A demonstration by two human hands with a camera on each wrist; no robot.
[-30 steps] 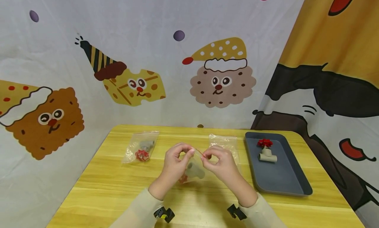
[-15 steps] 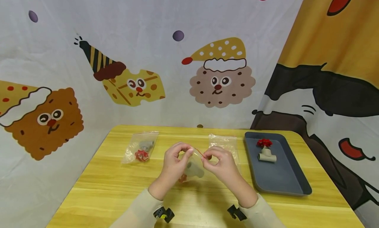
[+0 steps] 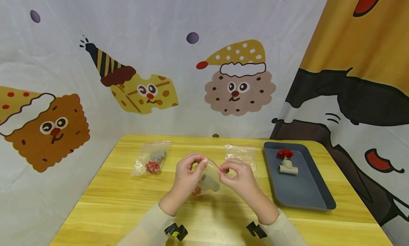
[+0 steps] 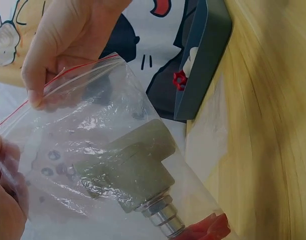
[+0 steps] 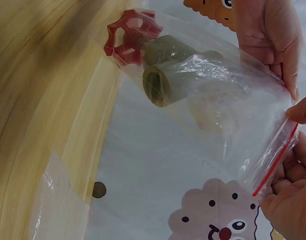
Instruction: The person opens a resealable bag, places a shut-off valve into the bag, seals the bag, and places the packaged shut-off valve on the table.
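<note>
A clear zip bag (image 4: 58,130) with a red seal line hangs between my two hands above the table. Inside it lies a grey-green pipe valve (image 4: 138,162) with a metal stem and a red handwheel (image 5: 130,37). My left hand (image 3: 189,173) pinches the bag's top edge at one side, thumb against fingers. My right hand (image 3: 238,173) pinches the same edge farther along, close to the red strip (image 5: 275,162). In the head view the valve shows hazily through the plastic, partly behind my left hand.
At the back left lies another zip bag (image 3: 145,160) holding a valve with a red wheel (image 3: 153,167). Behind my right hand is a flat clear bag (image 3: 239,152). A grey tray (image 3: 303,189) at the right holds an unbagged valve (image 3: 287,167). A printed cloth hangs behind the table.
Both hands keep their pinch on the bag and have hardly moved. Slightly more of the red strip shows between them, and the bag has shifted very slightly.
</note>
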